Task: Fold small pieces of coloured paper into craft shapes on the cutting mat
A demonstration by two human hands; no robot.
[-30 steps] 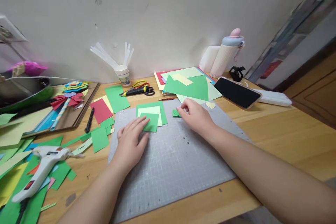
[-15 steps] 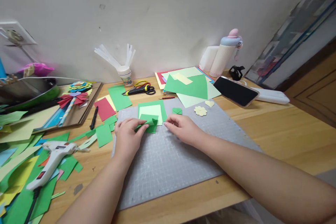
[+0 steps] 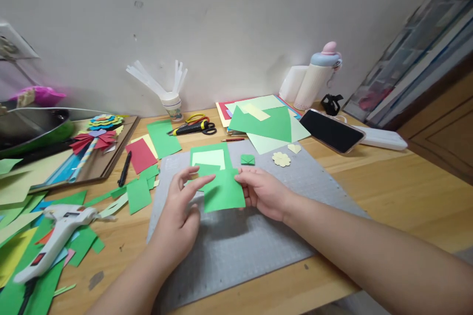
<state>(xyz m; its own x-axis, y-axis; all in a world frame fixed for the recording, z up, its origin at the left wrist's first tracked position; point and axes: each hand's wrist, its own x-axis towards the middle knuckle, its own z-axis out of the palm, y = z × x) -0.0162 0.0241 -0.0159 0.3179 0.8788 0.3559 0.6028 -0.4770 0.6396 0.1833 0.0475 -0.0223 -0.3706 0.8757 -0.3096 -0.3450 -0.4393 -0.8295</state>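
Note:
My right hand (image 3: 265, 193) pinches a green paper square (image 3: 224, 194) by its right edge, thumb on top, raised over the grey cutting mat (image 3: 258, 256). At the square's left side is my left hand (image 3: 179, 216), fingers apart; its index fingertip overlaps the paper, and whether it touches I cannot tell. Behind the square, a pale green sheet (image 3: 209, 158) lies on a larger green sheet (image 3: 197, 148), partly hidden. A small green folded paper envelope (image 3: 247, 159) rests beyond my right hand. A cream paper flower (image 3: 281, 159) and a cream paper heart (image 3: 294, 148) lie to its right.
A white glue gun (image 3: 55, 241) lies among paper scraps at left. Towards the wall are a black pen (image 3: 124, 168), a yellow-black cutter (image 3: 188, 128), a cup of white sticks (image 3: 172, 107) and stacked paper (image 3: 266, 123). A phone (image 3: 332, 130) and bottle (image 3: 314, 81) stand right.
The green paper has come up off the mat and lies flat in my right hand's pinch. My left hand has let go of the green paper and its fingers have spread.

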